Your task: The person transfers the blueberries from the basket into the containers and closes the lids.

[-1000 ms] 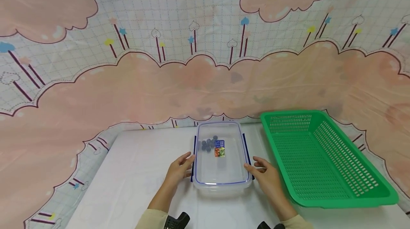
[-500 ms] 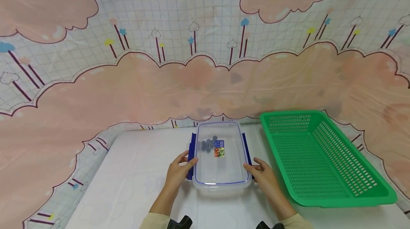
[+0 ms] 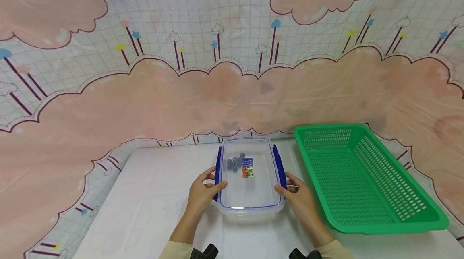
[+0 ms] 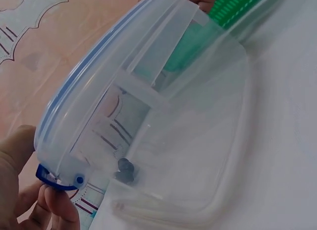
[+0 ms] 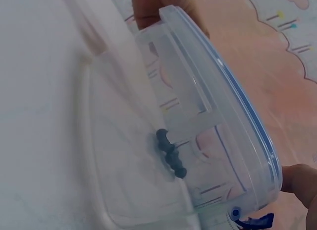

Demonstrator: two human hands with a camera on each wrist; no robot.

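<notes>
A clear plastic food container with a blue-edged lid stands on the white table. Several dark blue berries, perhaps blueberries, lie inside it, partly behind the label. My left hand holds the container's left side, thumb on the lid, fingers at the blue left latch. At the opposite side my right hand has its thumb on the lid edge and its fingers by the blue right latch. In the right wrist view that latch sticks outward; the left wrist view shows curled fingers under the left latch.
A large green plastic basket stands close by on the right, near my right forearm. Behind the table hangs a patterned cloth with pink clouds.
The left latch swung outward half a second ago and now lies nearer the lid edge, with the left thumb farther over the lid. The right latch has swung up and outward.
</notes>
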